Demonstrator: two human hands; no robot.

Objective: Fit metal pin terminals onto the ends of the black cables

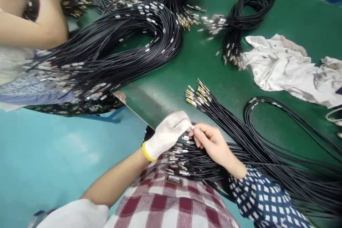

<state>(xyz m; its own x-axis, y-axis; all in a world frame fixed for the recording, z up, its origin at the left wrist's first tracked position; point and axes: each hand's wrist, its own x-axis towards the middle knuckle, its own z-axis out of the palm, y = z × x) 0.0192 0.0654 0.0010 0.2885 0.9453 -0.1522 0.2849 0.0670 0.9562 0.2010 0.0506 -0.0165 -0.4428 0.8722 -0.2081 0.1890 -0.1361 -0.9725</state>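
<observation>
Head view, left to right, places taken from the near bundle (203,165) of black cables. Far left and beyond the near bundle: co-worker's bare forearm (34,30), next to a large heap (101,35) of black cables with bright metal ends. Just beyond the near bundle's tipped ends: left hand (171,130), in white knit glove with yellow cuff, fingers drawn narrow on a metal tip (192,127). Look of it: small, slim, silvery, pale; held just beyond the near bundle's ends, between both hands; finer detail too small to read. Right hand (213,144), bare, over the near bundle, thumb and forefinger pinching the same metal tip. Beyond the near bundle, slightly right: second bundle (227,118), silver ends flecked with yellow. Farther beyond, same side: coiled bundle (237,21). Rightmost, well beyond the near bundle: crumpled white cloth (278,60), stained, on green table (203,57).
</observation>
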